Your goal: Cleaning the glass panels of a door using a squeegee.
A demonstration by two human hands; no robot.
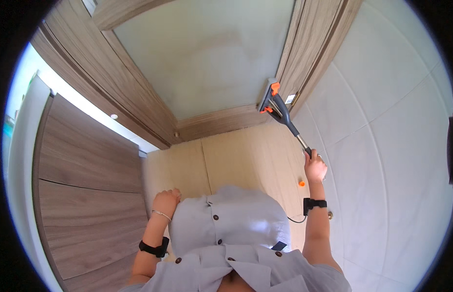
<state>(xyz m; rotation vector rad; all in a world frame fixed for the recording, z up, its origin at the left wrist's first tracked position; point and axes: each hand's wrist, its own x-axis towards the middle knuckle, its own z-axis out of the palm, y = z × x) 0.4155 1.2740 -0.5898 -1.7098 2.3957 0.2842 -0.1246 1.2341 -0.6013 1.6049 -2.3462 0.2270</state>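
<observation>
My right hand (pixel 316 168) is closed around the handle of a small sponge mop (pixel 284 116), at the right. Grey and metal sections make up its shaft, and orange clips sit on its flat head. That head is by the lower right corner of a frosted glass panel (pixel 208 58) in a wood-grain door (pixel 226 119); whether it touches cannot be told. Low at the left, beside the grey shirt (pixel 248 215), my left hand (pixel 167 202) has curled fingers. Its palm is hidden, and nothing shows in it.
A wood-grain cabinet (pixel 91 146) with a pale top (pixel 20 175) stands left. Pale wall tiles (pixel 347 146) close in on the right. A small round orange piece (pixel 302 183) appears against the beige floor (pixel 233 157). The door has a metal hinge (pixel 295 99).
</observation>
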